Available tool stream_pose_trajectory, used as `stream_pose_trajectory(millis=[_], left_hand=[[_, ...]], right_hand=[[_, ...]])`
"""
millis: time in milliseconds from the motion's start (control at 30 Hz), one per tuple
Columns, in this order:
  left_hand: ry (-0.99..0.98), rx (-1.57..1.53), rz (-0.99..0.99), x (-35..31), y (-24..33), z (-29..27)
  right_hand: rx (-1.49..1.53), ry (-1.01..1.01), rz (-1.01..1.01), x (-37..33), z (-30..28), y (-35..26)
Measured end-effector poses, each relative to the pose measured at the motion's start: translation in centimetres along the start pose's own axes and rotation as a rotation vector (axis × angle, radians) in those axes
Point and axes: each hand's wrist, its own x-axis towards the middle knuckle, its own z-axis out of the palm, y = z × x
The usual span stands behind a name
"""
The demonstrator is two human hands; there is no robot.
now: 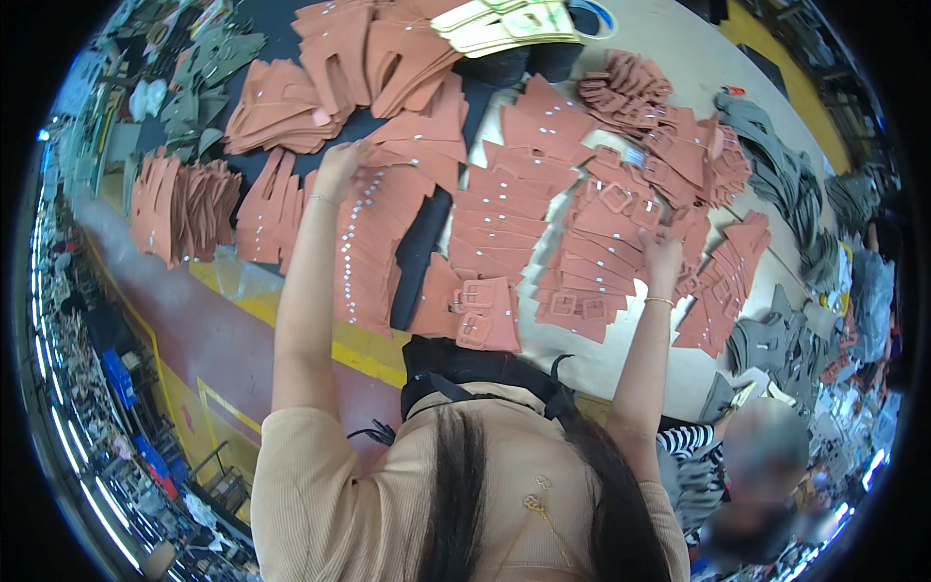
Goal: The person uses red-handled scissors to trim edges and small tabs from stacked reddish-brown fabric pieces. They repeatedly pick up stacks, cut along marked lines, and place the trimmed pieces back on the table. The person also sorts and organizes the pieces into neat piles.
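Note:
My left hand (341, 167) reaches to the far left of the table, its fingers closed at the edge of a coral-coloured cut piece (419, 136) that looks like leather. Below it, a long fanned row of coral pieces (367, 242) carries small white stickers. On the right, my right hand (663, 254) has its fingers bent together at the edge of a coral strap piece beside a row of buckled pieces (596, 242). A covered square buckle (615, 198) lies just left of that hand. The fingertips of both hands are partly hidden.
Between my hands lies another overlapping coral row (509, 213). Nearer me are buckled straps (475, 315). Coral bundles (184, 209) stand at left, pale yellow pieces (504, 24) at the far edge, grey-green pieces (776, 165) at right. A person in striped sleeves (687, 438) is at lower right.

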Motion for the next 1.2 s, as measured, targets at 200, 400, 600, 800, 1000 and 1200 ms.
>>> stream_pose_trajectory(millis=[200, 400, 600, 800, 1000, 1200], left_hand=[[0.1, 0.654, 0.045, 2.6, 1.2, 1.4], [-0.135, 0.026, -0.15, 1.3, 2.9, 3.6], [-0.165, -0.386, -0.194, 2.3, 5.0, 3.0], [-0.374, -0.096, 0.17, 2.5, 5.5, 0.2], [-0.164, -0.077, -0.025, -6.1, 10.0, -1.0], [-0.3, 0.464, 0.232, -17.1, 13.6, 3.5]], right_hand=[[0.058, -0.01, 0.073, -0.1, -0.1, -1.1], [0.747, -0.275, 0.247, -0.8, -0.4, -3.5], [1.002, -0.284, 0.244, -1.4, -2.2, -5.1], [0.93, -0.145, 0.11, -3.1, -4.4, -4.0], [0.742, -0.109, 0.117, -7.3, -7.7, -1.9], [0.24, 0.128, 0.136, -10.8, -12.1, 0.0]])
